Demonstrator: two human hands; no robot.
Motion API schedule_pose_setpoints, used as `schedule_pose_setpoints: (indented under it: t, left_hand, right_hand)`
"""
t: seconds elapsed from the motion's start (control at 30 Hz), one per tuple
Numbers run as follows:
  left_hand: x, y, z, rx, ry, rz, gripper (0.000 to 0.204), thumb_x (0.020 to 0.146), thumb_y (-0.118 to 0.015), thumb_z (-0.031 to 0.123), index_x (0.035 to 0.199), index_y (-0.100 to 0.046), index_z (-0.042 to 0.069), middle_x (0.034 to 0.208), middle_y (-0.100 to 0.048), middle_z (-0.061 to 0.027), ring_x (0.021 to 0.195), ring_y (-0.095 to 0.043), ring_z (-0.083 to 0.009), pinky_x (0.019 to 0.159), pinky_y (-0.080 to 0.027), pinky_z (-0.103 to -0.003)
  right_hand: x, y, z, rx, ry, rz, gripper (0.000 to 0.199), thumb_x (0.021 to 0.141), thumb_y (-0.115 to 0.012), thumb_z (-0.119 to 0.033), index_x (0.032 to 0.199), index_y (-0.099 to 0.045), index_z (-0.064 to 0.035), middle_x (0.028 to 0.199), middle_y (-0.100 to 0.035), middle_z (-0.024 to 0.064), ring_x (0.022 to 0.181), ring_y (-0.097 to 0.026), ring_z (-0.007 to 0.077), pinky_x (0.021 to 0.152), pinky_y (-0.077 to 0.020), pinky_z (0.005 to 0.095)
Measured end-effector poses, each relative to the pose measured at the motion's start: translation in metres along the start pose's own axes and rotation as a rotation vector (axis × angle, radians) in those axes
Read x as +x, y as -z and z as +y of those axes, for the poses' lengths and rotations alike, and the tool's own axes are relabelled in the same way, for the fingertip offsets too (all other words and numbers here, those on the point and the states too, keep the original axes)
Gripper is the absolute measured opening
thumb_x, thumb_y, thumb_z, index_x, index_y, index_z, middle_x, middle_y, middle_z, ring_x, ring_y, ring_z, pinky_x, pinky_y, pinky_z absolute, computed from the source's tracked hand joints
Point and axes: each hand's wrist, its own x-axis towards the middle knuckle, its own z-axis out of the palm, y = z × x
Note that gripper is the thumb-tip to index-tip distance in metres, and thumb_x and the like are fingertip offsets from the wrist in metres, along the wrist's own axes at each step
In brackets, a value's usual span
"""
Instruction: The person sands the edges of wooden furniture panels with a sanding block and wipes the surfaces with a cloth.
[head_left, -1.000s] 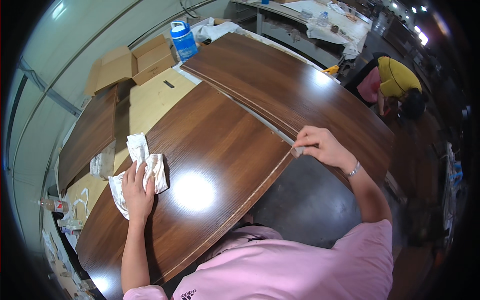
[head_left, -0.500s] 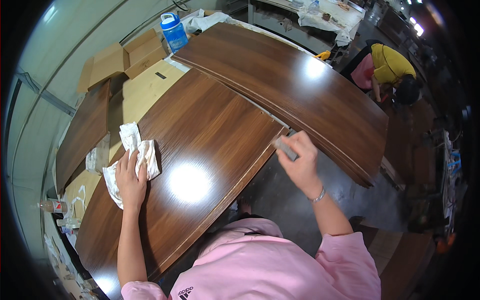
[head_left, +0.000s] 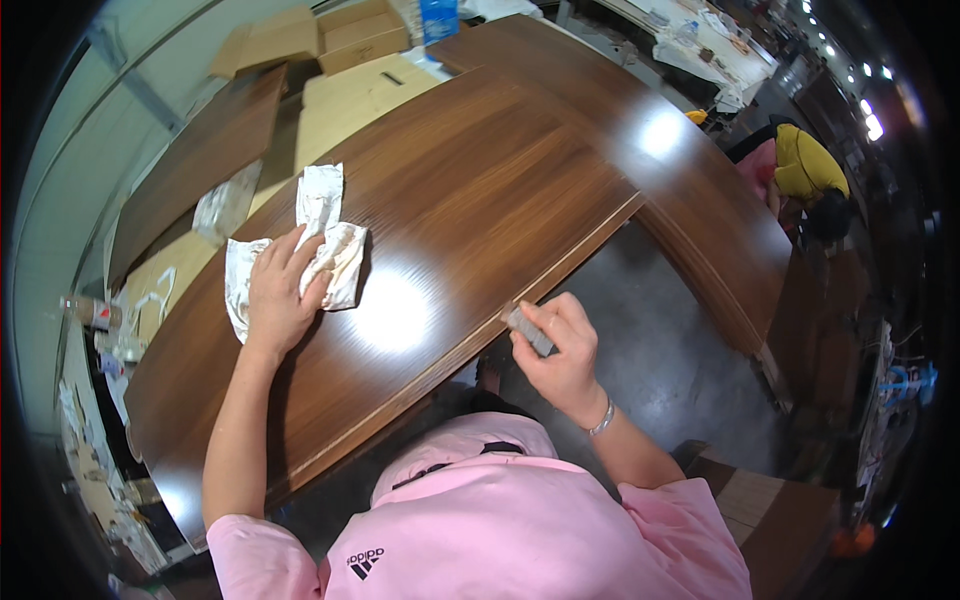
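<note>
Here my left hand [head_left: 278,295] lies flat, fingers spread, on a crumpled white cloth [head_left: 300,245] in the left-centre of the frame, pressing it onto the glossy dark wooden panel [head_left: 450,200] that runs from lower left to upper right. My right hand [head_left: 560,350], just right of centre, pinches a small grey block [head_left: 528,330] between thumb and fingers, held against the panel's pale near edge [head_left: 560,255]. A silver bracelet [head_left: 602,420] sits on that wrist. A second dark panel [head_left: 680,190] lies alongside the first, toward the upper right, above the grey floor [head_left: 660,370]. At the upper left, open cardboard boxes [head_left: 320,35] rest near a blue-capped bottle [head_left: 438,18]. At the right edge another person in a yellow top [head_left: 810,165] bends over.
</note>
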Motion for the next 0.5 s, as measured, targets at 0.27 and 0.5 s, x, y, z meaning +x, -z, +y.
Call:
schedule_pose_setpoints:
  t: [0.27, 0.5]
  left_hand:
    - [-0.226, 0.107, -0.169, 0.121, 0.286, 0.055, 0.041, 0.09, -0.062, 0.022, 0.128, -0.063, 0.005, 0.134, -0.057, -0.0226, 0.124, -0.052, -0.0394, 0.107, -0.038, -0.045]
    - [-0.299, 0.136, -0.208, 0.241, 0.135, 0.203, 0.039, 0.091, -0.061, 0.028, 0.122, -0.065, 0.005, 0.123, -0.063, -0.022, 0.109, -0.059, -0.0404, 0.095, -0.045, -0.049]
  right_hand:
    - [-0.055, -0.08, -0.104, 0.001, -0.034, 0.043, 0.029, 0.068, -0.073, 0.004, 0.097, -0.067, 0.0036, 0.081, -0.057, 0.0137, 0.07, -0.059, 0.0278, 0.063, -0.0489, 0.0367]
    - [-0.126, -0.164, -0.236, 0.041, -0.043, -0.051, 0.026, 0.07, -0.073, 0.004, 0.095, -0.066, 0.0035, 0.081, -0.052, 0.012, 0.068, -0.055, 0.0267, 0.061, -0.0465, 0.035]
